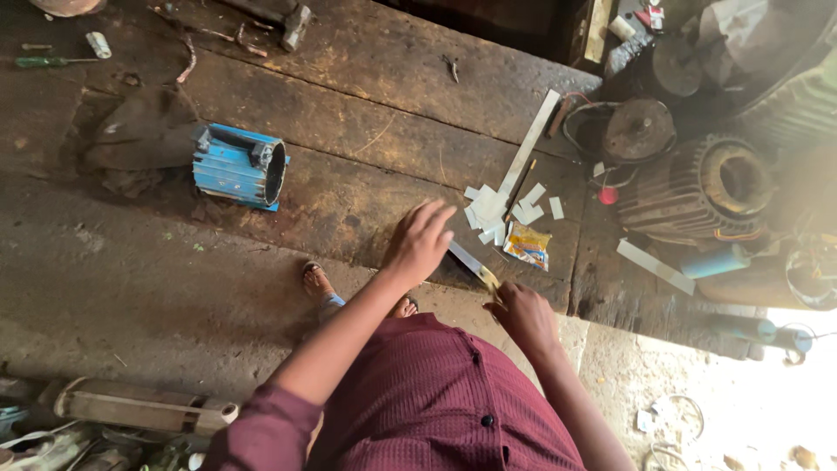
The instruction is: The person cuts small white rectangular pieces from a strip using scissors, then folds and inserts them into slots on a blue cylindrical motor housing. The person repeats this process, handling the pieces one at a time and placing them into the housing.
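My left hand (pixel 420 242) lies fingers together on a pale strip (pixel 464 256); my right hand (pixel 523 316) is closed on yellow-handled scissors (pixel 486 277) at its near end; just beyond the fingertips lie many cut white pieces (pixel 495 209); a long uncut strip (pixel 528 144) lies farther out, so I judge cutting partway done.

Worn wooden platform (pixel 366 105), blue motor housing (pixel 237 166), white paper scraps (pixel 501 209), yellow packet (pixel 528 245)

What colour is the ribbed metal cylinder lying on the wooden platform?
Blue, the cylinder shows best in the head view.
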